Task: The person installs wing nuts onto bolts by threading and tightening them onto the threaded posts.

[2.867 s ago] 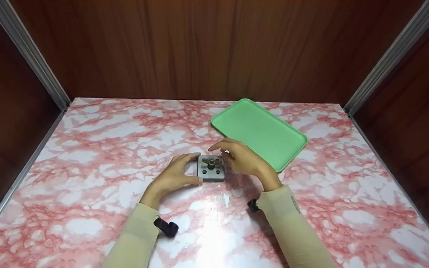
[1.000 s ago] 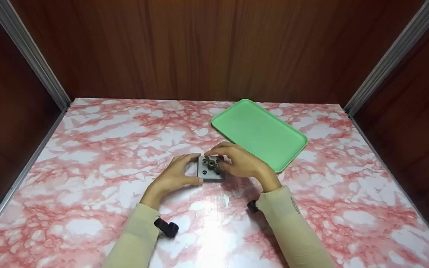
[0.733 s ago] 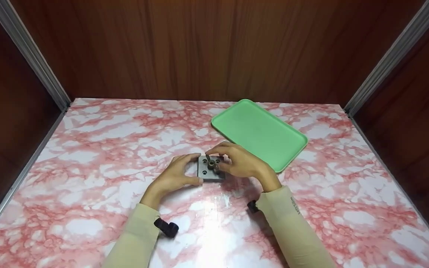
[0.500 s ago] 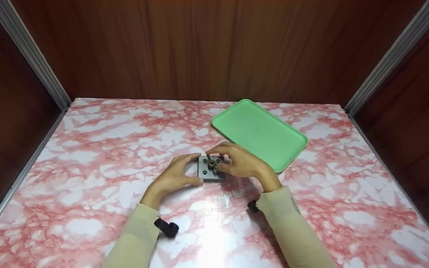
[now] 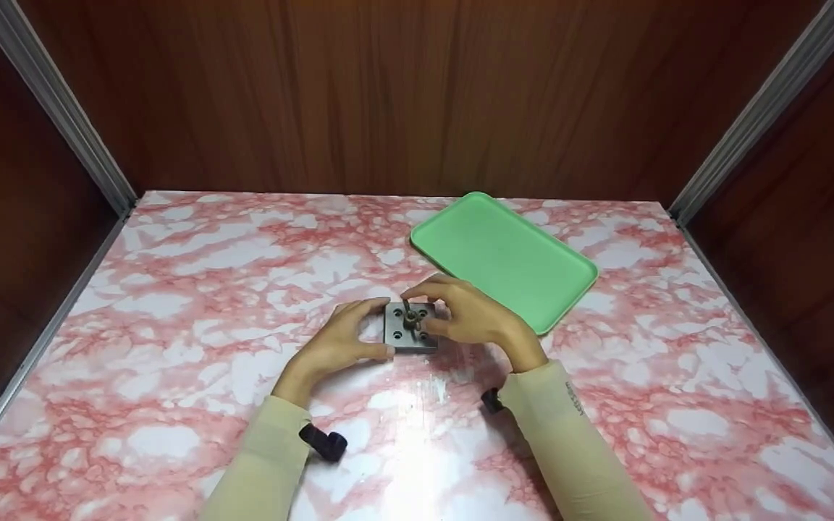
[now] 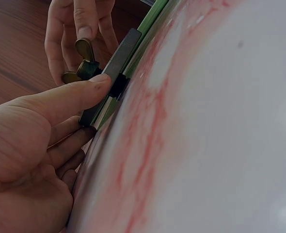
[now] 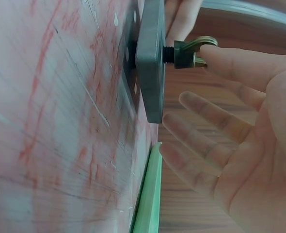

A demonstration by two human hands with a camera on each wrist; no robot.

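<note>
A square grey metal plate (image 5: 408, 346) with small holes near its corners sits on the red-and-white marbled desk (image 5: 207, 289), just to the 6 o'clock side of the head view's middle. From its centre rises a black threaded rod (image 7: 168, 54), topped by a brass-coloured wing nut (image 5: 410, 319). In the left wrist view, a short black piece (image 6: 119, 86) shows between the plate and the desk.

The left hand (image 5: 341, 341), at the plate's 9 o'clock side, grips it, the thumb at the 7 o'clock corner and fingertips at the 11 o'clock corner. The right hand (image 5: 469, 315), towards 3 o'clock, pinches the wing nut: forefinger on the wing pointing to 12 o'clock, thumb on the opposite wing. Its remaining fingers spread loosely beside the plate.

A flat green rectangular tray (image 5: 547, 289) lies slantwise at the plate's 2 o'clock, just beyond the right hand. Cream sleeves (image 5: 265, 452) cover both forearms. Dark red-brown wooden panels (image 5: 316, 94) stand at 9, 12 and 3 o'clock around the desk, with grey metal strips (image 5: 62, 108) at the corners.
</note>
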